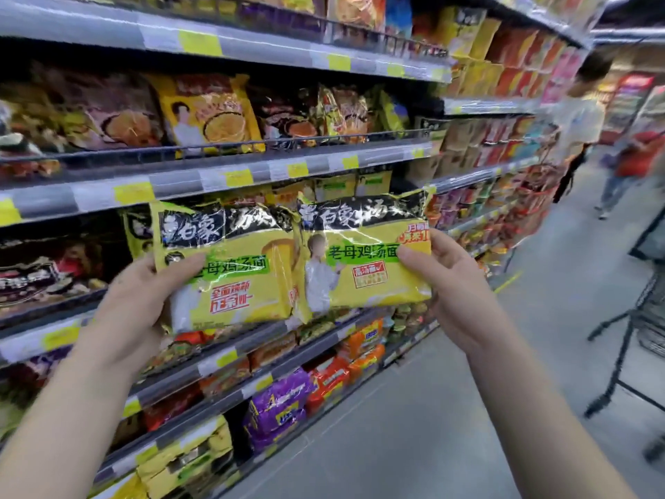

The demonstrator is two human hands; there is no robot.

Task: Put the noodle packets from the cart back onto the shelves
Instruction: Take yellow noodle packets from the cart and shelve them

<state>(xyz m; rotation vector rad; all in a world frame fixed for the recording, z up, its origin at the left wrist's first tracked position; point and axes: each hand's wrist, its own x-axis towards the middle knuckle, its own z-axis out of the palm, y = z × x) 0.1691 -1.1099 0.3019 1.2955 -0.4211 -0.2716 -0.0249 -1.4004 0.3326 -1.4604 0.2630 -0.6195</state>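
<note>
Two yellow noodle packets with black tops and green labels are held side by side in front of the shelves. My left hand (144,300) grips the left noodle packet (230,268) at its lower left edge. The right noodle packet (363,253) is gripped by my right hand (449,282) at its right edge. Both packets face me upright, level with the middle shelf (216,181). Behind them, packets of the same yellow kind (334,187) stand on that shelf level.
Shelves full of noodle packets run along the left into the distance. The black wire cart (644,318) stands at the right edge on the grey floor. Two people (626,167) stand farther down the aisle.
</note>
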